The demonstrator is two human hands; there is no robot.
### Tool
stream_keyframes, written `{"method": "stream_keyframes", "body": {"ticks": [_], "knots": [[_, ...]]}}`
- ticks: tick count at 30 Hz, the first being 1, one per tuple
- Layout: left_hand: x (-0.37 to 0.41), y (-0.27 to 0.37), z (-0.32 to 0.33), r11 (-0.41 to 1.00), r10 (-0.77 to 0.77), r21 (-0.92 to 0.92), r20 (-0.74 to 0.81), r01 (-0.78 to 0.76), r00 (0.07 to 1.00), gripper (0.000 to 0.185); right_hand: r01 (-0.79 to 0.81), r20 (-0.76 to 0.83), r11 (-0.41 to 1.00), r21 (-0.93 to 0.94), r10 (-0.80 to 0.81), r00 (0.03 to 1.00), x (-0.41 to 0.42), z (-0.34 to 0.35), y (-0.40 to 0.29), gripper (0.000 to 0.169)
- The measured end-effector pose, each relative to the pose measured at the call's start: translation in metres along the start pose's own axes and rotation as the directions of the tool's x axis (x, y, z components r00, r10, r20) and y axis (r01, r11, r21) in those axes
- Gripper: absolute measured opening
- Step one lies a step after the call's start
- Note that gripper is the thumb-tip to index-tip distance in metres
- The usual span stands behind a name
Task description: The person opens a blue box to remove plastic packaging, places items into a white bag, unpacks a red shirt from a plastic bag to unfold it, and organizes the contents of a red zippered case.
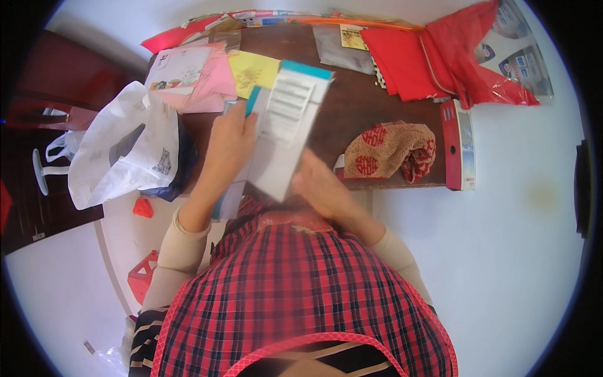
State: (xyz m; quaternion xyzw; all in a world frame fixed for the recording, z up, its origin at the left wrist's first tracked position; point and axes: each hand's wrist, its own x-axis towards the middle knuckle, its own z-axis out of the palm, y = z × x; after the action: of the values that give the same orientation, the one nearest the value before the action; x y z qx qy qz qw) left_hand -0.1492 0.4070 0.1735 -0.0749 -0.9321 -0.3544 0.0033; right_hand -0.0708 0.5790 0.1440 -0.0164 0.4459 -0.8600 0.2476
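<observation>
My left hand (231, 141) grips a flat teal-and-white packet (231, 200) that slants down toward my lap. Its thumb lies at the left edge of a long white card or flat box (282, 136), which has a teal band at the top and a printed panel. At the lower right edge of that white piece is my right hand (322, 184), blurred. Its fingertips are partly hidden, so I cannot tell whether they grip the edge. Both pieces are tilted above the near edge of a dark wooden table (330, 118).
Left stands a white bag (127, 155) with a printed code. A yellow sheet (254, 73) and pink cloth (216, 87) lie behind my hands. On the right are a patterned towel (388, 151), a narrow red-and-white box (459, 146) and red fabric (405, 61). A red plastic stool (142, 275) stands below.
</observation>
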Motion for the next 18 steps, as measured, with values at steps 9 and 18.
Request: {"method": "stream_keyframes", "body": {"ticks": [9,18], "knots": [[0.017,-0.002,0.003,0.674,0.004,-0.706,0.297,0.217,0.955,0.023,-0.024,-0.264,0.998,0.064,0.041,0.964,0.027,-0.040,-0.018,0.044],[-0.048,-0.064,-0.016,0.827,-0.311,-0.541,-0.219,0.150,0.925,0.029,0.094,-0.359,0.995,0.025,-0.079,0.930,0.004,-0.109,-0.054,0.049]]}}
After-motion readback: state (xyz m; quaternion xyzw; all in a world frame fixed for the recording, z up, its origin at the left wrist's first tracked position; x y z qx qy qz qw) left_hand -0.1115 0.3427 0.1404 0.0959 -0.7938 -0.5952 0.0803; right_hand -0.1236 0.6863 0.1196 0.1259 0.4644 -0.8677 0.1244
